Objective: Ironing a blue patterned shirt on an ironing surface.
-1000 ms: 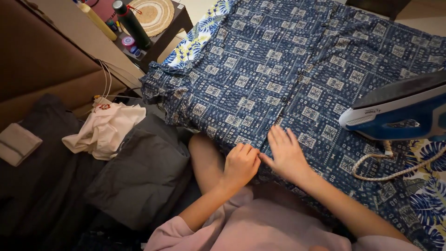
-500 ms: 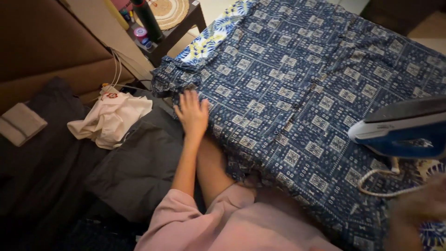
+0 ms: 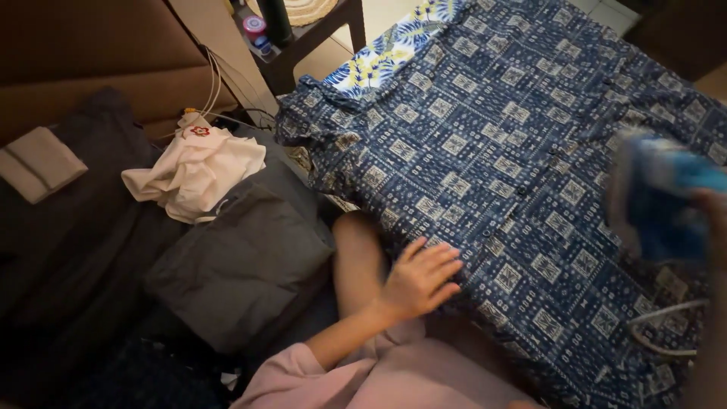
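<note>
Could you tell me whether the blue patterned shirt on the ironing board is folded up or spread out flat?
Spread out flat. The blue patterned shirt lies open across the ironing board, buttoned placket up, with the left hand resting on its near hem.

A crumpled cream garment (image 3: 195, 168) with a small red emblem lies well left of the grip, on dark grey fabric (image 3: 242, 265) heaped beside the board. Farther left rests a folded beige cloth (image 3: 39, 163). Above, beyond thin white cables (image 3: 214, 79), a dark side table (image 3: 318, 38) carries a woven round mat (image 3: 309, 9), a dark bottle (image 3: 276, 19) and a small pink-lidded jar (image 3: 254, 26).
</note>
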